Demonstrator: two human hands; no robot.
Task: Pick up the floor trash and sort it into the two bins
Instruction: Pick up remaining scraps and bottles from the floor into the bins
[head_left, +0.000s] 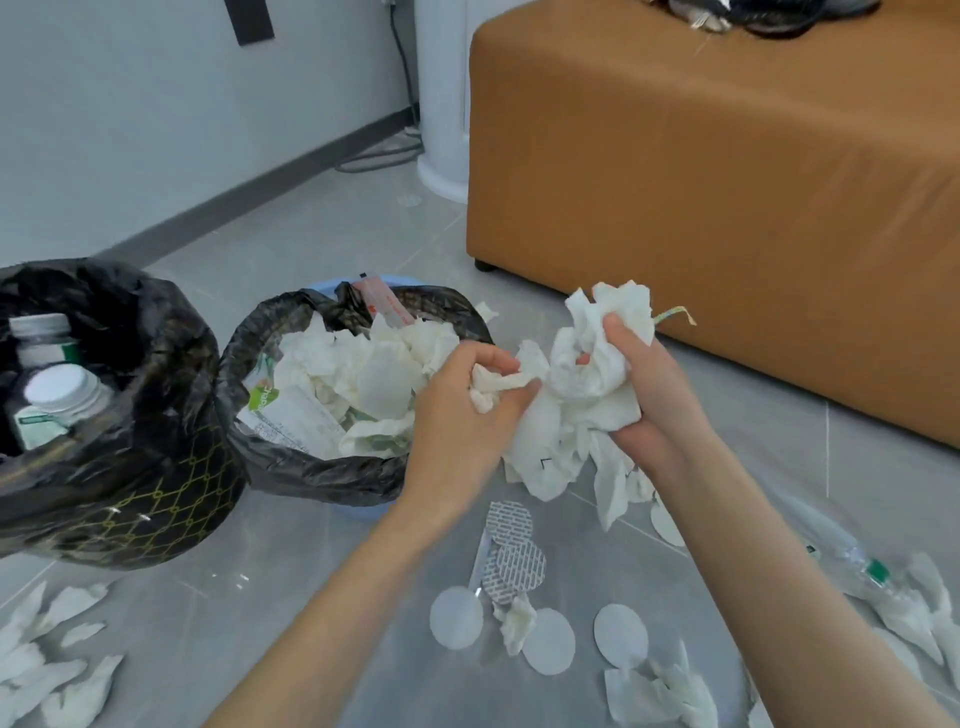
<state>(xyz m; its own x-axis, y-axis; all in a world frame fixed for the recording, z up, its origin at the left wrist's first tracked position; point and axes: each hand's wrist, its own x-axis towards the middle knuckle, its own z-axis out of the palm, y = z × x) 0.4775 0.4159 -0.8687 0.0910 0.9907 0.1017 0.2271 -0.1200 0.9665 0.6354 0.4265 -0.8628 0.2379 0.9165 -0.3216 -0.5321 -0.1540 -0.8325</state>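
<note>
Both my hands hold one big wad of crumpled white tissues (576, 415) just right of the paper bin. My left hand (462, 410) grips its left end and my right hand (649, 395) clutches the larger upper part. The bin beside them (311, 467), blue with a black liner, is full of tissues and paper scraps. Further left, a second black-lined bin (156, 467) holds plastic bottles with white caps. On the floor below my hands lie round white and foil seal discs (511, 561), more tissues (660, 691) and a clear plastic bottle (852, 561).
A brown upholstered bench (727, 182) stands close behind my right hand. A white cylindrical appliance (441, 104) and cables sit by the wall. More torn tissues (47, 654) lie at the lower left on the grey tiled floor.
</note>
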